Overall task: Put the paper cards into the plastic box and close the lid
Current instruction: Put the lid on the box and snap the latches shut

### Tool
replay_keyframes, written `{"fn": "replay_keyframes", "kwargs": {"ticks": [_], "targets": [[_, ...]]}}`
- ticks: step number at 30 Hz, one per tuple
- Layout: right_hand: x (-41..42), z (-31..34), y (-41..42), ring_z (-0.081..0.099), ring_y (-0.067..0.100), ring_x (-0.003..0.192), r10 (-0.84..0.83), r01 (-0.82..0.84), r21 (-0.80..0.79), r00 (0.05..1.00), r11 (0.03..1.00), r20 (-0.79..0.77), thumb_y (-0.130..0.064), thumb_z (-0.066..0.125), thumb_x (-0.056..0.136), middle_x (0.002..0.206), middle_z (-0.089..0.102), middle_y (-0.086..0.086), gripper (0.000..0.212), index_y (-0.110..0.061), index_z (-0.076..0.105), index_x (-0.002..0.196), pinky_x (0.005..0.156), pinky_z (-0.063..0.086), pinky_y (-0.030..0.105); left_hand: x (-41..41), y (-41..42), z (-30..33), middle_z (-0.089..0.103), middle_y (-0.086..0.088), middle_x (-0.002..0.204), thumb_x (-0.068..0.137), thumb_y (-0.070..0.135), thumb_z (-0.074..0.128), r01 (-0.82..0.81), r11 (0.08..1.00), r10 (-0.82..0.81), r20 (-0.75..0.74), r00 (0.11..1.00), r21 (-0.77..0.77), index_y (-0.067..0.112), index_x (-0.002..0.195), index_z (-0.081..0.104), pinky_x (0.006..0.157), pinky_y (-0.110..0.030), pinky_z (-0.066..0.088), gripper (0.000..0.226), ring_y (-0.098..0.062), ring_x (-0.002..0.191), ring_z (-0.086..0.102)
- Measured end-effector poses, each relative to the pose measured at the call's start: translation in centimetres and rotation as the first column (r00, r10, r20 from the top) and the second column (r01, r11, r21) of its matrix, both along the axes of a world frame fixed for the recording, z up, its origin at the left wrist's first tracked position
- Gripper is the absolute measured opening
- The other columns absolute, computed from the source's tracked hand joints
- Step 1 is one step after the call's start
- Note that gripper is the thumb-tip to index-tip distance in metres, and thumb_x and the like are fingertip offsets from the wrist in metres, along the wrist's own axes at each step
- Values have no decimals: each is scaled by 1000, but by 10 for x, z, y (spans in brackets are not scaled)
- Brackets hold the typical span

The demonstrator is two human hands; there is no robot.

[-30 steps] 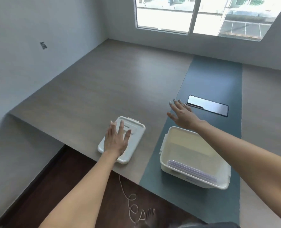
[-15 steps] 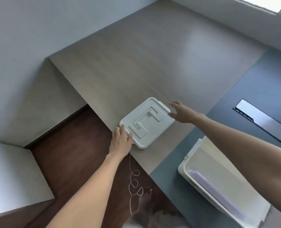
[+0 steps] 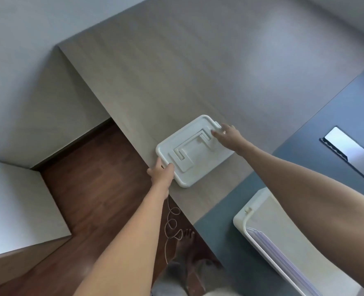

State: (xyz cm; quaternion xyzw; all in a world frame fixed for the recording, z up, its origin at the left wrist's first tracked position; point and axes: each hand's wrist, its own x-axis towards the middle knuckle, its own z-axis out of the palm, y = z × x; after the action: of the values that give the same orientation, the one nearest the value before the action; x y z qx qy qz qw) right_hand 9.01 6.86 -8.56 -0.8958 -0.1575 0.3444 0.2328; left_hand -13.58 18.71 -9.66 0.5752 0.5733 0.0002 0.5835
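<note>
Nearest me, at the bottom of the view, I see a bare foot on dark wooden floorboards, with a thin pale cord looping beside it. To the lower right sits the plastic box, white and smooth with a rounded rim and a small catch on its near corner; it stands open on a blue-grey mat. Inside, the paper cards lean in a stack against the wall, their thin edges showing pale violet.

Further out, on the wood-grain worktop, lies the lid, apart from the box and close to the worktop's edge. It is a matte white rounded rectangle with a raised lip and a moulded stepped relief across its middle, and a small tab at its far corner.

My left hand is clamped on the lid's near corner, thumb on top and fingers curled under the rim where it overhangs the edge. My right hand rests on the far corner by the tab, fingers spread against it; I cannot tell whether it has actually gripped the lid or is only touching.

Beyond, on the mat, a glossy dark rectangular panel catches the light.
</note>
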Motion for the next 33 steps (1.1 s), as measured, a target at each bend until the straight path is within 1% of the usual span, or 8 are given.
{"fn": "replay_keyframes", "kwargs": {"ticks": [3, 6, 11, 18, 21, 27, 30, 33], "targets": [[6, 6, 3, 52, 25, 107, -215, 233, 99, 963, 968, -162, -56, 53, 90, 118, 55, 9, 50, -10, 57, 108, 93, 42, 35, 9, 6, 7, 37, -6, 132, 81, 18, 52, -224, 958, 231, 16, 973, -178, 31, 134, 55, 85, -38, 54, 55, -28, 102, 58], [10, 14, 0, 58, 27, 116, -364, 408, 126, 890, 904, -275, -61, 58, 85, 131, 59, 8, 65, -11, 63, 128, 100, 46, 36, 13, 10, 15, 43, -10, 136, 79, 16, 55, -309, 891, 331, 10, 944, -333, 22, 116, 62, 70, -34, 51, 39, -27, 103, 58], [9, 38, -8, 55, 32, 127, -389, 460, 160, 857, 874, -338, -64, 62, 80, 141, 56, 9, 78, -10, 58, 136, 109, 44, 45, 13, 13, 27, 58, -10, 120, 79, 14, 55, -302, 847, 362, 60, 930, -437, 20, 106, 56, 83, -40, 50, 28, -26, 95, 60], [18, 107, -52, 59, 11, 70, -482, 556, 271, 825, 785, -295, -64, 62, 81, 87, 62, -4, 57, -15, 67, 110, 55, 42, 25, 48, 18, 68, 70, -7, 101, 78, 19, 52, -117, 932, 206, 236, 950, -344, 20, 106, 65, 77, -34, 54, 31, -22, 82, 65], [20, 130, -81, 53, 13, 70, -578, 622, 345, 782, 703, -234, -55, 62, 85, 81, 57, -4, 39, -17, 66, 92, 57, 37, 25, 73, 9, 91, 69, -2, 86, 76, 18, 50, -24, 962, 115, 321, 940, -274, 20, 107, 69, 60, -25, 54, 36, -18, 70, 62], [5, 162, -171, 40, 14, 52, -806, 768, 461, 567, 445, -167, -26, 71, 80, 59, 45, -1, 32, -18, 51, 56, 44, 34, 20, 119, -40, 120, 73, -3, 107, 84, 10, 51, 201, 966, -121, 408, 905, -160, 25, 131, 61, 56, -23, 51, 50, -17, 75, 66], [-8, 165, -220, 28, 18, 59, -878, 819, 442, 462, 367, -127, -13, 68, 78, 60, 32, 0, 39, -20, 36, 57, 53, 26, 26, 133, -70, 122, 73, -4, 108, 87, 3, 53, 378, 921, -315, 386, 867, -98, 21, 133, 58, 62, -24, 53, 51, -15, 72, 66], [-25, 168, -269, 44, 17, 69, -911, 868, 381, 391, 317, -134, -10, 71, 75, 75, 48, 4, 22, -16, 50, 77, 61, 36, 26, 142, -101, 120, 74, -2, 102, 85, 0, 61, 493, 867, -432, 374, 820, -78, 19, 132, 59, 77, -29, 57, 50, -13, 69, 66]]}}
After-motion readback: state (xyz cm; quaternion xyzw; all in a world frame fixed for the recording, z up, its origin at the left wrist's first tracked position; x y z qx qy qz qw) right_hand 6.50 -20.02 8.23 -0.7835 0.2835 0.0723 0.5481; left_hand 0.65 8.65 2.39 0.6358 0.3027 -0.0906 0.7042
